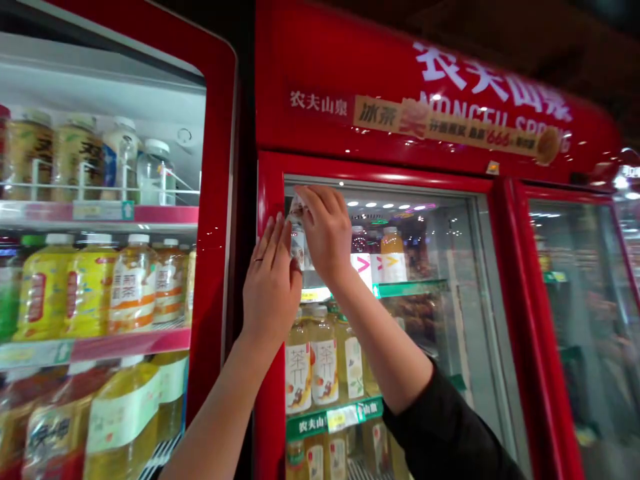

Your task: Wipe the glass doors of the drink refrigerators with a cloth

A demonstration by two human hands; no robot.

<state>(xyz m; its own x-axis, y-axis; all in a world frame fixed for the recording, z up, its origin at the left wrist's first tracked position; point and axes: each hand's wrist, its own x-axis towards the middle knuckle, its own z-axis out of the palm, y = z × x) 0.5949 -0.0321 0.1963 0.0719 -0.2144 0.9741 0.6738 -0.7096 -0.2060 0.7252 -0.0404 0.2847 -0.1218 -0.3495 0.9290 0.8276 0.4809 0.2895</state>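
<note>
My left hand point(270, 280) lies with its fingers stretched out against the red door frame point(273, 413) of a drinks fridge, near the glass edge. A ring shows on one finger. Just right of it, my right hand point(327, 230) is closed, its fingertips at the upper left corner of the glass door point(425, 247). A small crumpled whitish piece point(296, 205) sticks out from under those fingers, and its exact kind cannot be made out. Behind the glass stand bottled teas point(325, 363) and juice bottles with white labels point(393, 257).
On the left, a second red-framed fridge point(215, 267) holds rows of bottles point(90, 287) on shelves. Above my hands runs a red header panel point(305, 60) with a paper banner point(390, 117). Another glass door point(575, 280) is at the right.
</note>
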